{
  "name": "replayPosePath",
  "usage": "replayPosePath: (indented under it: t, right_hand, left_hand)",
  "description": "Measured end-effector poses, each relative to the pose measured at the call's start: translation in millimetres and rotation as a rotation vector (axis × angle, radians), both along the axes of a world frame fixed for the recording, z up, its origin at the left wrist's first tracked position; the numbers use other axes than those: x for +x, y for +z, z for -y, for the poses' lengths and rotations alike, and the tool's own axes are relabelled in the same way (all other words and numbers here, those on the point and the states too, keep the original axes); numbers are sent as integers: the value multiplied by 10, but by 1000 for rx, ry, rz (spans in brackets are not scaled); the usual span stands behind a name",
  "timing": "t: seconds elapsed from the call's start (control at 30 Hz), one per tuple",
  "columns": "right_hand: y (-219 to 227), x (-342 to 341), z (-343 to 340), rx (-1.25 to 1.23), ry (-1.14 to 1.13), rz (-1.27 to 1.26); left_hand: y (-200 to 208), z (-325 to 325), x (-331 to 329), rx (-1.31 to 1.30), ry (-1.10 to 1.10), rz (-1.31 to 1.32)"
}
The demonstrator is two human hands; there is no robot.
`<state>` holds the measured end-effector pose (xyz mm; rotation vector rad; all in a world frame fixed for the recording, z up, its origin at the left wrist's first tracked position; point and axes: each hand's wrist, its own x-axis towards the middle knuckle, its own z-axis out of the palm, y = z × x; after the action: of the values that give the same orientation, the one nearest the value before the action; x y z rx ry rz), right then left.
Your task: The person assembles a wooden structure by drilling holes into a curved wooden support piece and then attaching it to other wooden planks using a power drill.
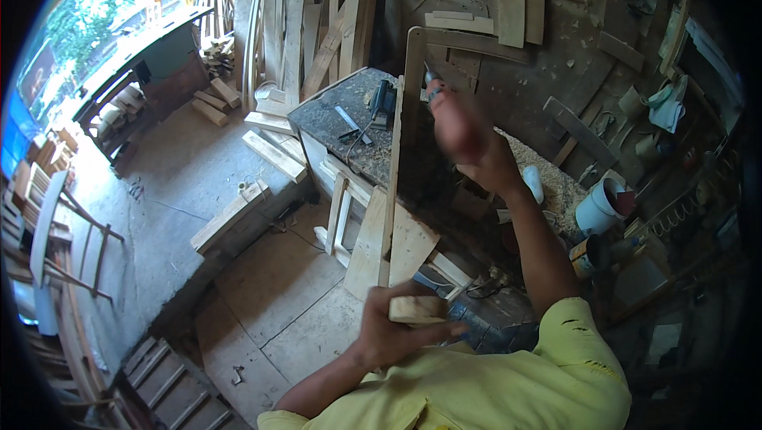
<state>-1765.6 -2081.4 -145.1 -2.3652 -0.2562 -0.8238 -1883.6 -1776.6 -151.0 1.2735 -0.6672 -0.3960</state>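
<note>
Pale raw wood block [417, 309], dusty speckled stone-like bench top [337, 117]

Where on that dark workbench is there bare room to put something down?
The workbench's near-left corner, before the power tool, lies bare. By the right hand it is crowded: the upright wooden frame, sawdust and a white bucket.

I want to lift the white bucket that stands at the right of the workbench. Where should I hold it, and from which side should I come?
Probably best at the open top rim of the white bucket, coming from above. It stands roughly upright with its mouth up, so the rim is exposed, while the workbench, a smaller can and other clutter crowd its lower sides. No handle is visible.
</note>
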Motion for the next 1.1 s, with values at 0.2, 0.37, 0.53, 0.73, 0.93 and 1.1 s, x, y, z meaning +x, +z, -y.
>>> replayPosePath:
  t: [0.2, 0.37, 0.53, 0.73, 0.93, 1.1]
  right_hand:
    - [-362, -503, 18, 485, 187, -95]
    - [-595, -680, -63, 868, 308, -181]
    - [-715, -921, -54, 938, 272, -246]
    - [-629, -942, -10, 846, 485, -291]
    - [-1215, -701, 177, 1225, 616, -674]
    - [-1203, -522, -72, 774, 646, -652]
  left_hand:
    - [-86, -376, 233, 27, 180, 58]
    - [-210, -659, 394, 43, 282, 202]
    - [-990, -731, 333, -108, 1368, 23]
    - [-1018, -908, 455, -18, 1420, 110]
    - [-1251, -1316, 667, 17, 1411, 70]
    - [-1348, -1639, 872, -34, 1317, -70]
